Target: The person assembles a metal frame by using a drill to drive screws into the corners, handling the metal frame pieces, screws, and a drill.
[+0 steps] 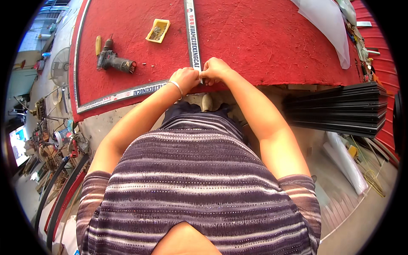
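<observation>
A dark rectangular frame (193, 38) with printed white protective film along its bars lies on a red-covered table (263, 46). At its near right corner, both hands meet with the fingertips almost touching. My left hand (185, 79), a bracelet at the wrist, is closed over the near bar beside that corner. From the other side, my right hand (215, 70) pinches at the corner; a small whitish bit shows between the fingertips, too small to name. Inside the frame lie a cordless drill (112, 61), a yellow-handled tool (98, 45) and a yellow tray (151, 36) holding small metal screws.
Two small loose pieces (144, 64) lie near the drill. A stack of black profiles (340, 108) juts out at the right, below the table edge. Translucent sheeting (329, 29) covers the far right. A standing fan (60, 66) and cluttered equipment (66, 138) stand at the left.
</observation>
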`<state>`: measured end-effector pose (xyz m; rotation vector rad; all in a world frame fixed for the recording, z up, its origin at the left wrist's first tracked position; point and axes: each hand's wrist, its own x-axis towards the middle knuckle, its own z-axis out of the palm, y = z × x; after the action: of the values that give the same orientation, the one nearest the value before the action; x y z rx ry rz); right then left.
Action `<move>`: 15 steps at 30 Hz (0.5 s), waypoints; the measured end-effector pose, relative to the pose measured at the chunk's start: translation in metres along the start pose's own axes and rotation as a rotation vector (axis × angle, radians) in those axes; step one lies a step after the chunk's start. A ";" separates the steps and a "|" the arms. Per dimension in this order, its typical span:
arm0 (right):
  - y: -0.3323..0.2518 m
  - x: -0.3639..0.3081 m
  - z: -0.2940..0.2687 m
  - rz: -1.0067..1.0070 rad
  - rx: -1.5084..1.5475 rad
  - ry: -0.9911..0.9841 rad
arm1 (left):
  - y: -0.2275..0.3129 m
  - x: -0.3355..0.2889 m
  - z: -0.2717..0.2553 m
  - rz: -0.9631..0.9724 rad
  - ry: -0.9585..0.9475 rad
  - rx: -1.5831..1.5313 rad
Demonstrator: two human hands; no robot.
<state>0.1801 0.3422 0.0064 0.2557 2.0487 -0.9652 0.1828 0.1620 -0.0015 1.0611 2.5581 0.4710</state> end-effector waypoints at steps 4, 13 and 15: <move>0.002 0.000 0.003 -0.008 -0.037 0.036 | 0.002 0.000 0.003 -0.043 -0.021 -0.032; 0.021 0.039 0.021 -0.298 -0.219 0.321 | 0.033 -0.004 -0.026 -0.316 -0.175 -0.045; 0.031 0.036 0.016 -0.341 -0.182 0.265 | 0.020 -0.001 0.001 -0.230 -0.102 -0.074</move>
<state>0.1824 0.3464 -0.0437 -0.0718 2.4618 -0.9774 0.1958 0.1745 0.0064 0.7346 2.5113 0.4347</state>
